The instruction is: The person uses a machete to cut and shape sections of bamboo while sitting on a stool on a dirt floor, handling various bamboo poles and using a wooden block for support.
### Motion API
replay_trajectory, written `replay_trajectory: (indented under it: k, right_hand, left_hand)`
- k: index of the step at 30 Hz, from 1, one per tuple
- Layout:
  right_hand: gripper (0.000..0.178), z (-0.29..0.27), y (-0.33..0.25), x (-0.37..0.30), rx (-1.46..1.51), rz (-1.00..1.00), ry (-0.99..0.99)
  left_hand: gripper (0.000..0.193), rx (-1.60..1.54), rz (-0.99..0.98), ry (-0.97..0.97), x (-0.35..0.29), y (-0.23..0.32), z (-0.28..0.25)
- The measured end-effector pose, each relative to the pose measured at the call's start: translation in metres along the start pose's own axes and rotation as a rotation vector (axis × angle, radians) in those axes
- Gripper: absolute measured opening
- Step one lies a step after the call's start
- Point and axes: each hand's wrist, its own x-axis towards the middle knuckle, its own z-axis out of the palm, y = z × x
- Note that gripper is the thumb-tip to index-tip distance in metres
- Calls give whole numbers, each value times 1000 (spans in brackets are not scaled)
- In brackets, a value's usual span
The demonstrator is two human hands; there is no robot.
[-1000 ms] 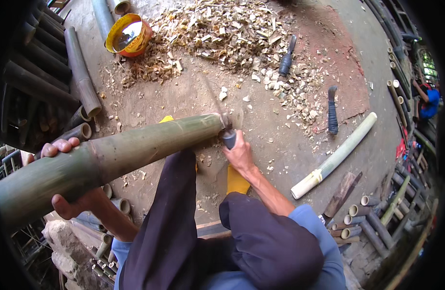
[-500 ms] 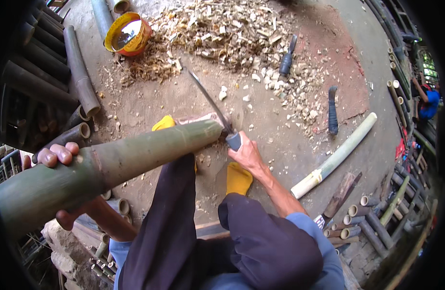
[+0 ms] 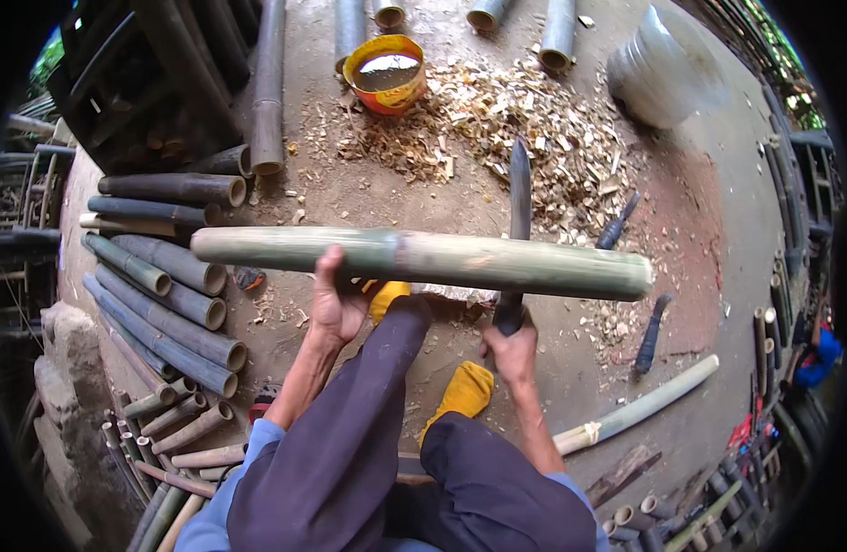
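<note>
A thick green bamboo pole (image 3: pixel 442 258) lies level across the view in front of my knees, pale strips along it where the skin is shaved. My left hand (image 3: pixel 339 308) grips it from below, left of its middle, the thumb up against the near side; the other fingers are mostly hidden. In my right hand (image 3: pixel 513 350) is the dark handle of a machete (image 3: pixel 520 193). Its blade passes beneath the pole and points away from me. Part of the blade is hidden by the pole.
Wood chips (image 3: pixel 534 120) pile up ahead, beside a yellow-red bowl (image 3: pixel 387 78) of dark liquid. Two dark-handled tools (image 3: pixel 652 336) and a shaved bamboo length (image 3: pixel 644 409) lie at right. Bamboo tubes (image 3: pixel 171 322) are stacked at left; a translucent sack (image 3: pixel 663 69) stands far right.
The bamboo pole has swung from a slant at lower left to level across the middle. My left hand has come inward along with it. The machete blade now points straight ahead.
</note>
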Motion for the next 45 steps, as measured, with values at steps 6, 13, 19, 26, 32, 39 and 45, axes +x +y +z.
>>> replay_trajectory:
  k: [6, 13, 19, 26, 32, 39, 45]
  right_hand:
    - [17, -56, -45, 27, -118, -93, 14]
    - [33, -42, -120, 30, 30, -299, 0]
    - [36, -46, -36, 9, -166, -319, 130]
    - [42, -18, 29, -39, -279, -169, 85]
    - [45, -20, -19, -37, -268, -440, 196]
    - [41, -3, 0, -22, -195, -525, 203]
    - [33, -7, 28, 1, -244, -74, -56]
  left_hand:
    - [54, 1649, 1264, -384, -11, 26, 65]
    - [59, 1537, 970, -882, 72, 54, 96]
    - [34, 1048, 898, -486, 28, 134, 161]
    - [57, 470, 710, -622, 9, 48, 107]
    - [62, 292, 628, -669, 19, 33, 76]
    - [67, 385, 629, -669, 6, 26, 71]
    - [69, 409, 633, -766, 12, 19, 73]
